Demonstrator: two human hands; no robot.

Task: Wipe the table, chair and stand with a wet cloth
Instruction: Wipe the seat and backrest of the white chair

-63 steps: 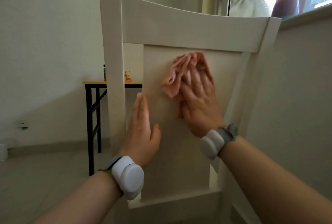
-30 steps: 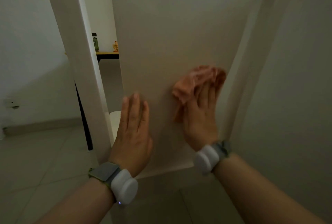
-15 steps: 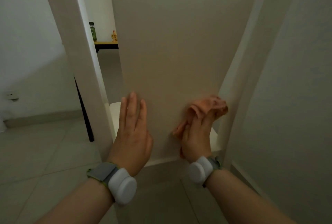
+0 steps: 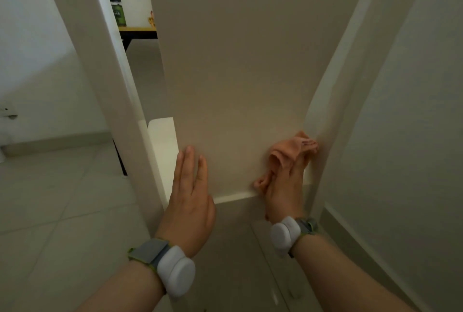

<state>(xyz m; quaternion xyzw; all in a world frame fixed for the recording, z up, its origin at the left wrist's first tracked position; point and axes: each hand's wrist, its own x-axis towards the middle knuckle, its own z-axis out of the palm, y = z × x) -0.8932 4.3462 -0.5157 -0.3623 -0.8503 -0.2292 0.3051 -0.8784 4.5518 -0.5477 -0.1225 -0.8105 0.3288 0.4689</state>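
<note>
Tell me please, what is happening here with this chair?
A person is wiping the back of a white chair. The right hand presses a pink cloth against the lower right corner of the back panel, beside the right post. The left hand lies flat on the lower left part of the panel, fingers straight. Through the gap, a table with a dark jar shows behind.
</note>
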